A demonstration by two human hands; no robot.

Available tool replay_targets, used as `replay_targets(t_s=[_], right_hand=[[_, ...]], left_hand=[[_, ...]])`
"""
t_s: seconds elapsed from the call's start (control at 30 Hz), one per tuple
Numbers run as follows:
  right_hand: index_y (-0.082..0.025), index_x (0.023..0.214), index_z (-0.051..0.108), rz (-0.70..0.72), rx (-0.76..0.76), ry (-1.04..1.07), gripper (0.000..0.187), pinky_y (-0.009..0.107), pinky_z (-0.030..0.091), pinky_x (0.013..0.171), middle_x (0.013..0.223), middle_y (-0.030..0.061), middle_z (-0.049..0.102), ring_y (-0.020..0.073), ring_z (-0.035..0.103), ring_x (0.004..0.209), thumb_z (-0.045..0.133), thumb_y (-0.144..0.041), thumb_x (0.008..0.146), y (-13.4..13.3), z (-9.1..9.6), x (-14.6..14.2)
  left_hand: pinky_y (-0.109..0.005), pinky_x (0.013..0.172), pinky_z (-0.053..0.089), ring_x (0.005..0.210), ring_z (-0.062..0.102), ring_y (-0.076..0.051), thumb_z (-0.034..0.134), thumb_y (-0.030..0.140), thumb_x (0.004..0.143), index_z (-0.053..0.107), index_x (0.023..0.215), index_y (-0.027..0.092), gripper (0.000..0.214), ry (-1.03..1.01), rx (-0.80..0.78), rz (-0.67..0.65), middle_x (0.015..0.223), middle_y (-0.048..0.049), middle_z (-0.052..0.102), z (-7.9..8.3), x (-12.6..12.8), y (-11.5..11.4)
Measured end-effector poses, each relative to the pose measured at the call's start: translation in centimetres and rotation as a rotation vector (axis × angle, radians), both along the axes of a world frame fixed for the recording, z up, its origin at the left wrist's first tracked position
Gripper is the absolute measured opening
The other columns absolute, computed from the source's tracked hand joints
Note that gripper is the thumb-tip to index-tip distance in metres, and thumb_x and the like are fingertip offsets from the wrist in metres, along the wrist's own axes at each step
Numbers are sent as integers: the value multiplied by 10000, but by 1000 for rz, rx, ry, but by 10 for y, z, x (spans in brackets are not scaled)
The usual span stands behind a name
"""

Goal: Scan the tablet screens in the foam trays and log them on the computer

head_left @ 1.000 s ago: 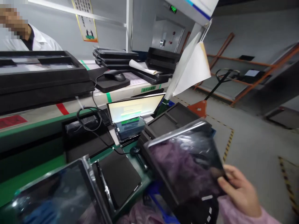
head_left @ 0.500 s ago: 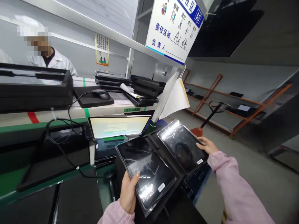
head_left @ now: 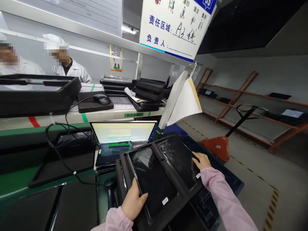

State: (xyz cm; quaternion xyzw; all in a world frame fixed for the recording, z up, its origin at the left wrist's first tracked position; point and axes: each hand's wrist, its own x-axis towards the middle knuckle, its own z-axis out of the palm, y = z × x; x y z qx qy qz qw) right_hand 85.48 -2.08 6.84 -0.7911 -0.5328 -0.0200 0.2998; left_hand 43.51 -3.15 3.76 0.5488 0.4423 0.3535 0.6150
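Note:
Two black tablets wrapped in clear film lie in the two recesses of a black foam tray [head_left: 190, 197]. My left hand [head_left: 133, 202] rests on the near corner of the left tablet [head_left: 152, 178], thumb on its screen, fingers curled at its edge. On the right edge of the right tablet [head_left: 179, 160] lies my right hand [head_left: 201, 160], fingers flat and spread. Both sleeves are pink.
An open laptop [head_left: 122, 131] glows behind the tray. A shelf above holds a mouse [head_left: 102, 98], stacked black trays [head_left: 148, 91] and a large tray [head_left: 36, 93]. Two people in white coats stand beyond. An orange pallet jack [head_left: 218, 147] stands on the floor at right.
Both tablets have gone from held up in the air down into the tray's recesses. My hands followed them down and now rest on them. The view has swung left and up.

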Motion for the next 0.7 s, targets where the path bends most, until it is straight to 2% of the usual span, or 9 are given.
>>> replay_targets(t_s=[0.1, 0.17, 0.2, 0.27, 0.33, 0.43, 0.53, 0.6, 0.7], right_hand=[[-222, 1069, 645, -47, -5, -224, 392, 526, 297, 1004, 1350, 82, 449, 321, 358, 1216, 473, -355, 743, -29, -20, -14], [-165, 1178, 571, -227, 66, -271, 510, 539, 305, 993, 1374, 127, 401, 338, 348, 1223, 398, -434, 780, -51, -40, -25], [-113, 1213, 533, -325, 103, -220, 585, 535, 313, 988, 1355, 175, 400, 346, 356, 1220, 382, -470, 776, -61, -52, -30], [-51, 1248, 479, -438, 115, -63, 705, 528, 326, 974, 1334, 242, 375, 361, 348, 1238, 383, -534, 743, -74, -73, -38], [-89, 1265, 465, -438, 43, 55, 747, 527, 318, 972, 1374, 233, 313, 361, 316, 1272, 403, -580, 705, -76, -85, -43], [-141, 1321, 398, -461, -21, 87, 767, 518, 284, 992, 1431, 170, 263, 342, 317, 1279, 376, -597, 705, -66, -84, -45], [-114, 1311, 393, -501, -7, 71, 736, 494, 297, 979, 1375, 170, 367, 318, 398, 1221, 347, -552, 721, -57, -72, -45], [-140, 1222, 482, -437, -31, 36, 640, 496, 284, 986, 1300, 151, 456, 301, 441, 1181, 362, -518, 719, -55, -68, -48], [-195, 1145, 529, -293, -86, -14, 524, 524, 178, 1054, 1258, 97, 510, 281, 443, 1189, 376, -469, 725, -58, -71, -61]], left_hand=[[-382, 768, 457, 742, 604, -234, 446, 390, 764, 544, 1087, 155, 412, 412, 273, 88, 810, -79, 626, 10, -24, -4], [-380, 742, 453, 728, 595, -232, 371, 447, 786, 560, 1025, 167, 414, 596, 342, 209, 826, -78, 609, 9, -38, -4], [-379, 732, 455, 743, 596, -235, 364, 469, 784, 551, 1027, 171, 428, 659, 341, 240, 856, -78, 607, 6, -43, -2], [-382, 745, 462, 810, 597, -250, 357, 497, 787, 528, 1054, 153, 468, 746, 334, 217, 904, -90, 600, -6, -48, 2], [-400, 804, 458, 904, 573, -276, 342, 533, 797, 532, 1042, 114, 521, 811, 373, 166, 944, -127, 577, -20, -45, 5], [-437, 829, 449, 936, 530, -311, 329, 606, 782, 538, 1032, 68, 630, 941, 448, 161, 958, -156, 518, -34, -34, 4], [-442, 822, 451, 919, 513, -314, 352, 638, 753, 518, 1058, 51, 682, 999, 448, 214, 962, -143, 450, -39, -26, 3], [-444, 858, 438, 950, 493, -318, 406, 609, 737, 499, 1065, 39, 664, 954, 417, 260, 964, -133, 410, -40, -24, 6], [-460, 931, 394, 1037, 447, -343, 554, 457, 662, 491, 987, 62, 516, 861, 287, 321, 943, -119, 401, -37, -20, 12]])
